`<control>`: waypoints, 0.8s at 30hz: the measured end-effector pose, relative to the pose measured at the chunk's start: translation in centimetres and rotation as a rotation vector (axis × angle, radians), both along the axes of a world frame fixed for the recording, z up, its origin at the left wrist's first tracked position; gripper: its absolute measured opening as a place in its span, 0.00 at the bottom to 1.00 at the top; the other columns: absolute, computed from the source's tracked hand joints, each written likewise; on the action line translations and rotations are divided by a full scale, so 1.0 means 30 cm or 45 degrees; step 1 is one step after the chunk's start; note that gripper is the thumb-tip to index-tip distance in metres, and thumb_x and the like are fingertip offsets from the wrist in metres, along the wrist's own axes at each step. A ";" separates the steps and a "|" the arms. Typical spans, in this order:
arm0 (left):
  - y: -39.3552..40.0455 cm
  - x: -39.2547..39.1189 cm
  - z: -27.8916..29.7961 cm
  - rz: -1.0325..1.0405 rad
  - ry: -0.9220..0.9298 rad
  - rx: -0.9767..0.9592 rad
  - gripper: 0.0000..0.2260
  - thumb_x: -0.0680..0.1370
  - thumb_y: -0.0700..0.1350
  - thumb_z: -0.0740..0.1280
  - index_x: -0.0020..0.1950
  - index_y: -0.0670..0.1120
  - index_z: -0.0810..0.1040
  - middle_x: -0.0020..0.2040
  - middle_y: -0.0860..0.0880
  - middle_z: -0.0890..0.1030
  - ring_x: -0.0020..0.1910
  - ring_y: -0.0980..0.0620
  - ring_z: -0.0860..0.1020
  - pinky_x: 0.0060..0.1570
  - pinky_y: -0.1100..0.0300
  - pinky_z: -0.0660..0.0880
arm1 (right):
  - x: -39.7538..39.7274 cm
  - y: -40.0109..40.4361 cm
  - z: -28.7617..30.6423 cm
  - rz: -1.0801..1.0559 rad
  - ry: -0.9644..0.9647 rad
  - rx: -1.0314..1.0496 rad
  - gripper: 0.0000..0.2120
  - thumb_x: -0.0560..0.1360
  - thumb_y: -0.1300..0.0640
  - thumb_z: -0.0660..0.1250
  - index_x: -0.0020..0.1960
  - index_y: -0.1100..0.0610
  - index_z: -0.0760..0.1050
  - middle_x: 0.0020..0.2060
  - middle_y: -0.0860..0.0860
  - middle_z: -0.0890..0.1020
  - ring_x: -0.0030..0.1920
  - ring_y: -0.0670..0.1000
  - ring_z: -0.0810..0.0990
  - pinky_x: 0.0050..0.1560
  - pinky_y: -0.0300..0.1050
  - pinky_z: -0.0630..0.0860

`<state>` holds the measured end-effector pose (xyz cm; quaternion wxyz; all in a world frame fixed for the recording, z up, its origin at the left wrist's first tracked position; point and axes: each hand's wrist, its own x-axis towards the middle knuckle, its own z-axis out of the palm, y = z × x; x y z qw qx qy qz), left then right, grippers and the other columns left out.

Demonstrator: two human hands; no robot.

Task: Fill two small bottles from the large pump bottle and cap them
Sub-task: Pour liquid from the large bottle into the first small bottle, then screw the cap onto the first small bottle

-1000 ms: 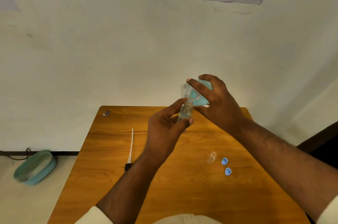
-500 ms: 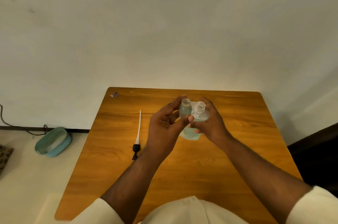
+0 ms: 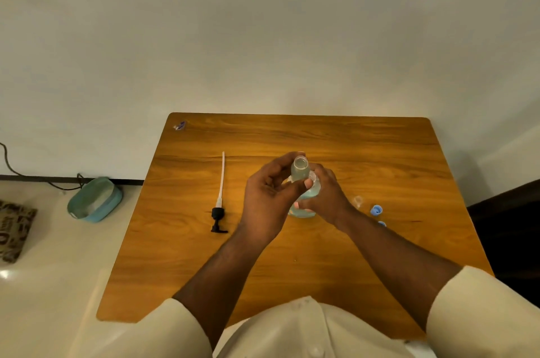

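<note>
My left hand point(image 3: 267, 196) grips a small clear bottle point(image 3: 300, 171), upright and uncapped, with pale liquid inside. Just behind it my right hand point(image 3: 328, 196) holds the large bottle point(image 3: 305, 205) of blue liquid, which stands upright on the wooden table point(image 3: 350, 153); my hands hide most of it. The black pump head with its long white tube point(image 3: 219, 196) lies on the table to the left. A second small clear bottle point(image 3: 357, 200) lies to the right, next to two blue caps point(image 3: 376, 209), one partly behind my right forearm.
A small blue-and-white scrap point(image 3: 179, 125) lies at the table's far left corner. On the floor to the left are a teal basin point(image 3: 95, 199), a patterned mat point(image 3: 14, 230) and a black cable point(image 3: 8, 164). A white wall stands right behind the table.
The large bottle went from tilted and pouring above the small bottle to upright on the table. Both hands came down with the bottles, and the view tilted downward.
</note>
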<state>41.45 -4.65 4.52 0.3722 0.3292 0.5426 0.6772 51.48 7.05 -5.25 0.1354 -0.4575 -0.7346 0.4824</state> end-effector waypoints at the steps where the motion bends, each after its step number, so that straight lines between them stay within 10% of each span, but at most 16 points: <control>1: 0.004 0.003 -0.005 -0.010 0.000 -0.011 0.19 0.71 0.28 0.71 0.57 0.47 0.79 0.51 0.58 0.85 0.56 0.56 0.82 0.49 0.62 0.79 | 0.002 0.009 0.007 0.036 -0.033 0.012 0.45 0.58 0.61 0.80 0.69 0.47 0.63 0.69 0.52 0.63 0.65 0.52 0.67 0.55 0.42 0.69; 5: 0.022 0.021 -0.031 -0.064 0.002 -0.051 0.19 0.72 0.30 0.72 0.59 0.46 0.79 0.54 0.53 0.84 0.59 0.52 0.81 0.53 0.56 0.80 | 0.087 0.030 0.052 0.080 -0.199 0.154 0.51 0.62 0.56 0.80 0.75 0.44 0.54 0.75 0.50 0.57 0.72 0.53 0.60 0.64 0.50 0.69; 11: 0.073 0.090 -0.080 -0.139 0.000 -0.165 0.19 0.71 0.31 0.73 0.61 0.41 0.79 0.59 0.45 0.82 0.60 0.51 0.80 0.52 0.58 0.79 | 0.431 0.102 -0.029 -0.275 -0.356 0.118 0.19 0.68 0.63 0.75 0.57 0.58 0.78 0.51 0.53 0.81 0.50 0.54 0.80 0.48 0.45 0.76; 24: 0.223 0.313 -0.160 -0.092 0.013 -0.188 0.20 0.69 0.27 0.73 0.60 0.34 0.77 0.53 0.46 0.83 0.57 0.48 0.81 0.49 0.64 0.78 | 0.556 0.177 -0.314 0.291 -0.817 0.266 0.13 0.73 0.64 0.64 0.57 0.56 0.77 0.58 0.56 0.76 0.58 0.59 0.74 0.54 0.49 0.73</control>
